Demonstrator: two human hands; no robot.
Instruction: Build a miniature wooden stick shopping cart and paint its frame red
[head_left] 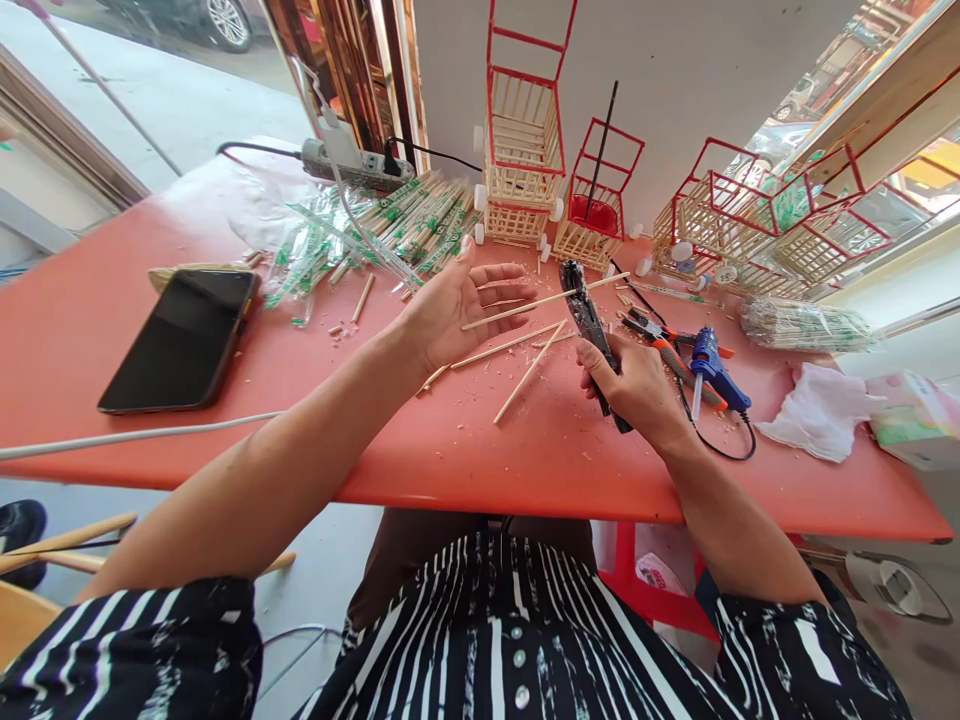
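Striped sleeves are cut off at the near edge. A black tool is gripped by the right hand, its lower end hidden; a stick is crossed by the spread left hand.

The right hand hides the lower part of the black tool.

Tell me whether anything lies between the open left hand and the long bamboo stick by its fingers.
Nothing visible does. The left hand is open, palm up, and the long bamboo stick reaches right to its fingertips. The right hand holds a black tool farther along that stick, not between them.
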